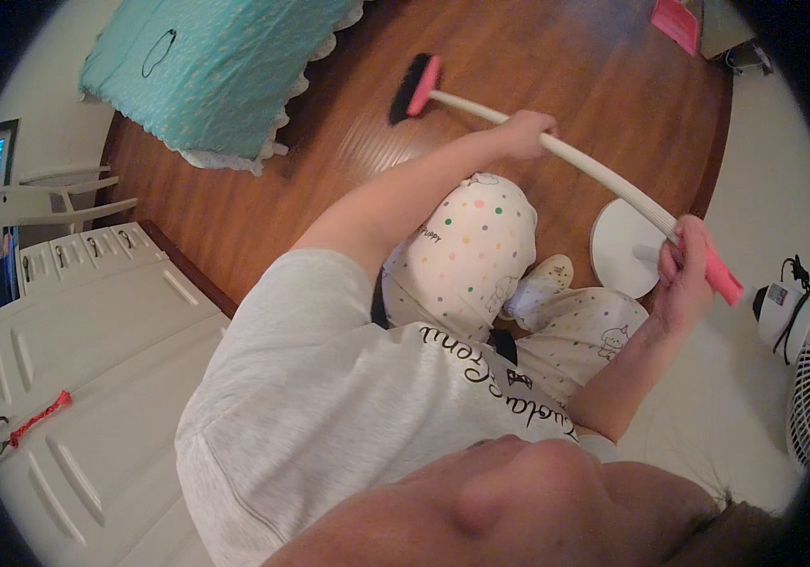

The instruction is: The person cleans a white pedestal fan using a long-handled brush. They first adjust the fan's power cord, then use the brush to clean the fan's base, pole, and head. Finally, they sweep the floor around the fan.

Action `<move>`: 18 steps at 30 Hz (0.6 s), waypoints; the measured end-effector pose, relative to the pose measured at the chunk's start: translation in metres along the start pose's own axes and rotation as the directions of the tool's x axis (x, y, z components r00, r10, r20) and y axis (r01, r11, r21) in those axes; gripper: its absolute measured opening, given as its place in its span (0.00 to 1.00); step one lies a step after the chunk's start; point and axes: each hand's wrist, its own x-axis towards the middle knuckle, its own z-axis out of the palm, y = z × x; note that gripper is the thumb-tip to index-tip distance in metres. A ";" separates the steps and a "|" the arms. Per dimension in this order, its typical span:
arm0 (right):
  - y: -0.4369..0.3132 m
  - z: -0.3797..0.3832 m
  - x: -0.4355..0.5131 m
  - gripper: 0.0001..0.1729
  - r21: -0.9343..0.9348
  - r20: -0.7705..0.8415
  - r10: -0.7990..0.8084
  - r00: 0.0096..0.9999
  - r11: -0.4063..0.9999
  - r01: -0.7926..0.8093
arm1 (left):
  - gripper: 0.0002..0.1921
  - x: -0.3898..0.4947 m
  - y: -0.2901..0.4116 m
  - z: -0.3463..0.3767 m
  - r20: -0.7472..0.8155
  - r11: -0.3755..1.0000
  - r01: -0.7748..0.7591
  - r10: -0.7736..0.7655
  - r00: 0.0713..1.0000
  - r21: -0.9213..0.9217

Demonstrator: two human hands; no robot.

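Observation:
Both my hands are on a broom with a pale, ribbed handle that slants across the view. My left hand is wrapped around the lower part of the handle, nearer the head. Close to the pink grip end, my right hand grips the upper handle. The broom's pink head with black bristles is at the wood floor; whether the bristles touch it, I cannot tell. Below the handle are my legs in white dotted trousers and one pale slipper.
A teal, scalloped cloth cover hangs at the upper left, near a white chair. White cabinet doors line the left. A white round base stands by my right hand, a fan farther right. A pink dustpan is upper right.

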 end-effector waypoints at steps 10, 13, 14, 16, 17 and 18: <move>-0.055 0.001 -0.048 0.06 -0.280 -0.091 -0.467 0.879 0.860 0.428 | 0.07 0.037 0.078 -0.019 -0.089 0.965 -0.207 0.195 0.977 -0.159; -0.054 -0.014 -0.045 0.07 -0.147 -0.126 -0.385 0.914 0.919 0.366 | 0.09 -0.011 0.076 -0.035 -0.015 0.992 -0.100 0.099 0.995 -0.074; -0.049 -0.016 -0.040 0.07 -0.130 -0.063 -0.297 0.953 0.949 0.287 | 0.10 -0.027 0.071 -0.039 0.019 0.999 -0.036 0.037 0.999 -0.032; -0.036 -0.013 -0.028 0.07 -0.079 0.074 -0.107 0.991 0.990 0.113 | 0.13 -0.057 0.058 -0.050 0.212 0.996 0.060 -0.072 0.975 0.062; -0.033 -0.011 -0.025 0.07 -0.082 0.048 -0.062 0.997 0.995 0.065 | 0.13 -0.059 0.054 -0.049 0.245 0.998 0.066 -0.066 0.967 0.009; -0.032 -0.009 -0.023 0.07 -0.085 0.027 -0.017 0.999 0.996 0.019 | 0.14 -0.061 0.049 -0.049 0.288 0.995 0.097 -0.085 0.954 -0.027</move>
